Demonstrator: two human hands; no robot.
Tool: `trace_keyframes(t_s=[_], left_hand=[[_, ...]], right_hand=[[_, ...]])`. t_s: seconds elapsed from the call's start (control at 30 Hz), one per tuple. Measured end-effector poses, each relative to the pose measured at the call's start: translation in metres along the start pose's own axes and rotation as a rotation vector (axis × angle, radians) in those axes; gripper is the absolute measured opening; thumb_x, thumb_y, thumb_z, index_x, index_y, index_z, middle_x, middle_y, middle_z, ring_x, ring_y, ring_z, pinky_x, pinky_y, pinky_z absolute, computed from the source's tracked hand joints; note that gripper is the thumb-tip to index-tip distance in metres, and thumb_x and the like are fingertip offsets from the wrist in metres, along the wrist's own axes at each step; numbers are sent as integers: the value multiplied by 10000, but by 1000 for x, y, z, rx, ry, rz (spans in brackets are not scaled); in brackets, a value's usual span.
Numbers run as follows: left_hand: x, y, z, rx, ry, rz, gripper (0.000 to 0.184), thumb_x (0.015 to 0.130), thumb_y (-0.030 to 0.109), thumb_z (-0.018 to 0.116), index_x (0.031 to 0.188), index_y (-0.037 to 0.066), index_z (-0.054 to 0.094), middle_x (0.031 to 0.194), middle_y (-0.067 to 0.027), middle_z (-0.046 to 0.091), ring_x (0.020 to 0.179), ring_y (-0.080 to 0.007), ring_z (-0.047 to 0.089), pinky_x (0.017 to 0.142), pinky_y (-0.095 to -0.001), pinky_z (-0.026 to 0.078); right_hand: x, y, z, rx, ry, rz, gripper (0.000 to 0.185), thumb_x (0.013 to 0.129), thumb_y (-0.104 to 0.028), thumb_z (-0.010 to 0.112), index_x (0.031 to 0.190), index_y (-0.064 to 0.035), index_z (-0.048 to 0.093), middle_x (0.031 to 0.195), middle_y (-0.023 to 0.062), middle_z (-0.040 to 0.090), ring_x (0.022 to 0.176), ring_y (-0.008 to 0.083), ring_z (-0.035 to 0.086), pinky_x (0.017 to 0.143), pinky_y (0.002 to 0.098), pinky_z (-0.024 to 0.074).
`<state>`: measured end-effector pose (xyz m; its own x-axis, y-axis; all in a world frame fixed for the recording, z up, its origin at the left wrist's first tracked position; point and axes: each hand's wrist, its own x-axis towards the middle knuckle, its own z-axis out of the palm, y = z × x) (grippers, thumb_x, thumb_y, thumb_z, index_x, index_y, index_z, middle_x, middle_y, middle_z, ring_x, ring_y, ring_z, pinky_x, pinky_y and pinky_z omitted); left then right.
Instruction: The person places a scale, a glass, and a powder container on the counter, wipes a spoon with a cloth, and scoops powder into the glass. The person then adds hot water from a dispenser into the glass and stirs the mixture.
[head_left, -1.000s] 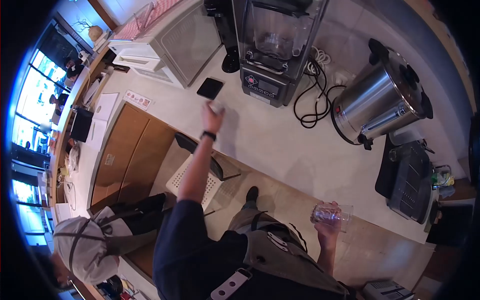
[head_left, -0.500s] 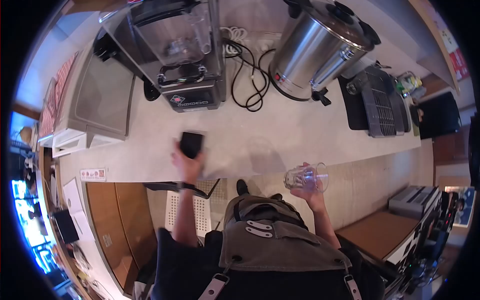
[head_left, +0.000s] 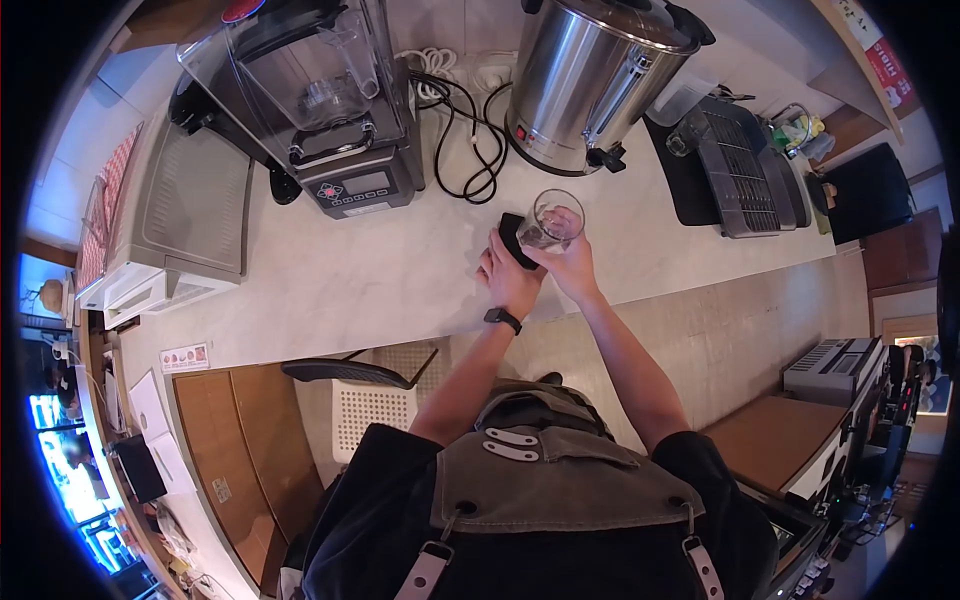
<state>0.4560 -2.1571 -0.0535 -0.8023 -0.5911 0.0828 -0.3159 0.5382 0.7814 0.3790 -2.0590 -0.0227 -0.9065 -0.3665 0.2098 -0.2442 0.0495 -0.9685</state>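
Note:
My left hand (head_left: 511, 280), with a dark watch on its wrist, is closed on a flat black square object (head_left: 517, 240) over the counter's front part. Right beside it, my right hand (head_left: 567, 262) has its fingers wrapped round a clear glass (head_left: 556, 216), whose open rim faces up toward the camera. The glass overlaps the black object's right edge in view; whether they touch I cannot tell. Behind the hands stand a steel urn (head_left: 575, 90) with a black tap and, further left, a blender (head_left: 350, 185) in a clear cover.
A grey-white appliance (head_left: 190, 210) stands at the counter's left. Black cables (head_left: 470, 150) lie between blender and urn. A dark drying rack (head_left: 740, 170) sits at the right on the pale counter (head_left: 380, 290). Below the counter is a white perforated chair (head_left: 372, 410).
The black object has been picked up off the counter by my left hand and carried right. My right hand has raised the glass over the counter beside it. The view has turned.

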Motion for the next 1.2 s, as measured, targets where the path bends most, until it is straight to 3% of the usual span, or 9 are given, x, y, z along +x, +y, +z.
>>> trace_keyframes(t_s=[0.07,0.37,0.57,0.67,0.73,0.87,0.97,1.07,1.2], left_hand=[[-12,0,-6,-18,-14,-33,1133,707,233,896,1580,7,210,1519,-194,469,1354,-401,403,1092,-583,262],[-29,-10,-9,-65,-59,-25,1090,751,196,866,1591,17,196,1402,-186,568,1309,-384,434,1082,-570,284],[-29,-13,-8,-105,-45,27,1043,762,161,837,1585,2,216,1343,-210,586,1261,-381,464,1059,-541,345],[-28,-25,-20,-229,-75,31,983,779,102,799,1580,-6,238,1314,-219,592,1173,-348,534,1007,-484,444],[-34,-46,-31,-355,-142,-19,945,792,62,770,1580,3,251,1292,-219,601,1108,-319,577,956,-434,508],[-45,-62,-60,-353,-27,197,741,844,20,747,1503,37,409,1211,-169,659,941,-249,666,850,-381,567],[-56,-75,-89,-531,-330,-155,522,898,75,738,1376,37,530,1065,-120,713,834,-229,689,779,-371,566],[-59,-76,-123,-301,-647,-132,393,939,193,739,1273,41,597,891,-96,723,754,-228,693,723,-365,548],[-66,-74,-144,-78,-744,33,391,955,301,728,1225,37,628,860,-129,730,783,-254,706,721,-372,536]], right_hand=[[1,5,6,6,5,-3,840,725,-125,921,1393,23,435,1333,180,603,1292,250,579,1109,362,453],[-5,2,13,-279,-29,17,821,720,-131,902,1390,10,449,1296,206,667,1218,304,665,1037,371,526],[-10,-15,8,-319,-71,109,930,710,-201,928,1450,17,409,1387,247,591,1303,345,595,1090,409,483],[-44,16,-9,-529,-16,-112,902,799,-268,866,1506,-5,371,1460,247,520,1385,370,499,1164,483,393],[-68,20,-26,-745,-145,-192,785,883,-292,776,1522,-48,390,1474,227,507,1407,371,462,1186,523,344],[-78,17,-30,-984,-218,-331,560,999,-296,619,1513,-135,465,1469,187,519,1402,364,466,1198,555,317],[-77,20,-31,-987,-212,-320,516,999,-305,619,1484,-159,520,1471,185,519,1403,353,469,1201,544,319],[-75,22,-32,-985,-217,-312,505,997,-307,622,1474,-168,535,1476,177,519,1405,350,469,1205,537,317],[-76,21,-31,-988,-193,-312,495,993,-302,628,1465,-178,549,1483,168,518,1407,347,471,1205,540,317]])
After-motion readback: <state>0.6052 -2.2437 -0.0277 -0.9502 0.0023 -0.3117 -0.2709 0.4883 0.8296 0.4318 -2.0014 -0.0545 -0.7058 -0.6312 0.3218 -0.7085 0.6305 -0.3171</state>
